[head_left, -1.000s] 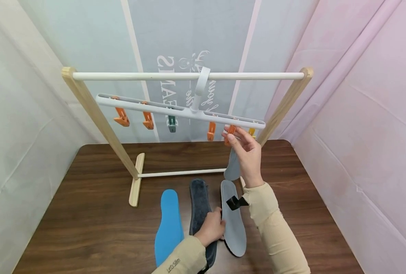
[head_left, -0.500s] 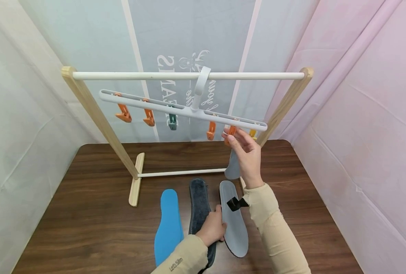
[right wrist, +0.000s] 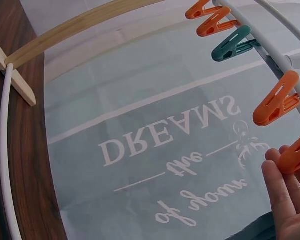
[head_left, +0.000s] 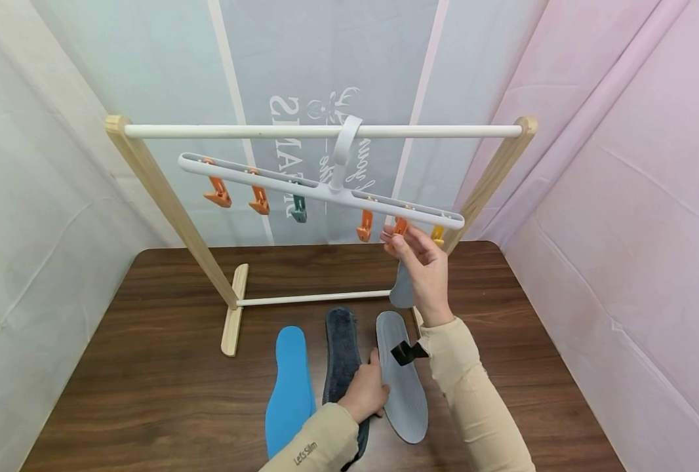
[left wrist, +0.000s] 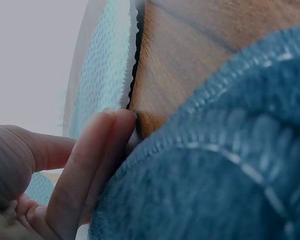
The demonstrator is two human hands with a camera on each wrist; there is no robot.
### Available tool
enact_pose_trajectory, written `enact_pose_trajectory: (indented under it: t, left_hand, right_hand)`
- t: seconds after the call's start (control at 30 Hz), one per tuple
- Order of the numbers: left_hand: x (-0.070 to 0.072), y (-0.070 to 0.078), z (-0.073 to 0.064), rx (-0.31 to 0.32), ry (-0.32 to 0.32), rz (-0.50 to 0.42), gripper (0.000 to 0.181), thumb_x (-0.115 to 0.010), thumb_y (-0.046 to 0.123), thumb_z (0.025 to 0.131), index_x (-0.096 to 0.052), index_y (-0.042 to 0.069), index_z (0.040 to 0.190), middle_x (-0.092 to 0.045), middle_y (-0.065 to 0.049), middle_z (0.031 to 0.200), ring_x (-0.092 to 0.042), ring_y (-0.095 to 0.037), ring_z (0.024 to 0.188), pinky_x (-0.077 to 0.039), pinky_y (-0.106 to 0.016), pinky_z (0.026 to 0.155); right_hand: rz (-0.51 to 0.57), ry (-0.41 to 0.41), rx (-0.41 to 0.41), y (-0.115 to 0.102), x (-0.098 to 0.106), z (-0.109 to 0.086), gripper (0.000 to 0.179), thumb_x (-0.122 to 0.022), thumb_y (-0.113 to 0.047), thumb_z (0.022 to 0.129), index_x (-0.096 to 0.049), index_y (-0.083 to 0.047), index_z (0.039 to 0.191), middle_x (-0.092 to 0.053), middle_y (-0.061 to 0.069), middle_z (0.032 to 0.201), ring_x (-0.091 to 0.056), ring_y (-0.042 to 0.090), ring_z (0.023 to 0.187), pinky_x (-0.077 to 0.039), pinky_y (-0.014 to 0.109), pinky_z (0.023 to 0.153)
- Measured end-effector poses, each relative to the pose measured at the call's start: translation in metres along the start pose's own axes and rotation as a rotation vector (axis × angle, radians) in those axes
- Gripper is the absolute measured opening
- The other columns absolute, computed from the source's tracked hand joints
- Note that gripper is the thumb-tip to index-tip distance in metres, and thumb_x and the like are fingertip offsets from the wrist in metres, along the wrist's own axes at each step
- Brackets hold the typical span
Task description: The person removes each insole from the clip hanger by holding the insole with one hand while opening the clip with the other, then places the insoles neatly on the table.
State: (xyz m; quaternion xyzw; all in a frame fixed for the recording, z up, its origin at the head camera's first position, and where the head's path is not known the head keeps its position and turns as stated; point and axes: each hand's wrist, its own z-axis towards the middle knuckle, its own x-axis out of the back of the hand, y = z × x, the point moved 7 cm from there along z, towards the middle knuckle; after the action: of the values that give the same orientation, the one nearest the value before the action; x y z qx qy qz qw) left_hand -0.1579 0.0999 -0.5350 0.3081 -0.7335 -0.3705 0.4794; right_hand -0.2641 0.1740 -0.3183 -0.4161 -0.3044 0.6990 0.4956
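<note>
My right hand [head_left: 423,269] pinches an orange clip [head_left: 400,227] near the right end of the white hanger [head_left: 290,183]. In the right wrist view its fingertips lie against that clip. Partly hidden behind this hand, a grey insole [head_left: 402,288] hangs below the yellow clip [head_left: 438,234]. Down on the table, my left hand [head_left: 366,391] pinches the left edge of another grey insole [head_left: 402,380], seen in the left wrist view as a meshed insole [left wrist: 102,65] with a dark underside. Under that wrist lies a dark fuzzy insole [head_left: 343,347].
A blue insole [head_left: 291,393] lies left of the dark one. The hanger hooks over the white rail [head_left: 219,132] of a wooden stand [head_left: 172,210]. Two orange clips and a green clip [head_left: 299,206] hang from its left half, another orange clip [head_left: 364,225] right of centre.
The hanger has turned slightly, its left end moving up and right, its right end a little right and down. The grey insole's far tip on the table has shifted slightly left. Both hands keep their grips.
</note>
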Motion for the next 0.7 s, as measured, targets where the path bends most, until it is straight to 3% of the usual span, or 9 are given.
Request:
enact_pose_trajectory:
  t: [0.33,0.5,0.6,0.7]
  left_hand:
    - [0.01,0.006,0.003,-0.022,0.016,-0.065,0.078,-0.059,-0.003,0.088,-0.008,-0.013,0.146,-0.053,-0.004,0.045,-0.049,-0.011,0.03,-0.043,-0.025,0.034]
    - [0.024,0.02,0.01,-0.117,0.074,-0.02,0.063,-0.059,0.003,0.091,-0.024,-0.011,0.142,-0.055,-0.002,0.051,-0.049,-0.007,0.036,-0.044,-0.023,0.041]
    - [0.034,0.031,0.017,-0.193,0.139,0.02,0.051,-0.061,0.007,0.091,-0.038,-0.009,0.134,-0.057,-0.001,0.066,-0.051,-0.007,0.049,-0.044,-0.021,0.05]
    - [0.044,0.041,0.028,-0.239,0.183,0.017,0.044,-0.063,0.013,0.091,-0.047,-0.007,0.127,-0.059,-0.008,0.088,-0.058,-0.013,0.068,-0.047,-0.024,0.058]
  right_hand:
    - [-0.01,-0.022,-0.015,0.001,0.004,-0.005,0.027,-0.059,-0.004,0.095,-0.063,0.0,0.121,-0.071,0.009,0.11,-0.07,0.022,0.098,-0.056,0.04,0.086]
    - [-0.037,-0.036,-0.024,0.001,0.006,-0.008,0.026,-0.058,-0.005,0.095,-0.063,0.0,0.12,-0.07,0.013,0.111,-0.07,0.023,0.098,-0.055,0.039,0.087]
    - [-0.059,-0.047,-0.046,0.002,0.006,-0.009,0.026,-0.059,-0.007,0.095,-0.062,0.004,0.119,-0.07,0.013,0.112,-0.069,0.022,0.1,-0.055,0.038,0.087]
    - [-0.072,-0.062,-0.071,0.004,0.007,-0.01,0.025,-0.061,-0.009,0.094,-0.063,0.002,0.117,-0.071,0.01,0.111,-0.069,0.022,0.1,-0.055,0.037,0.088]
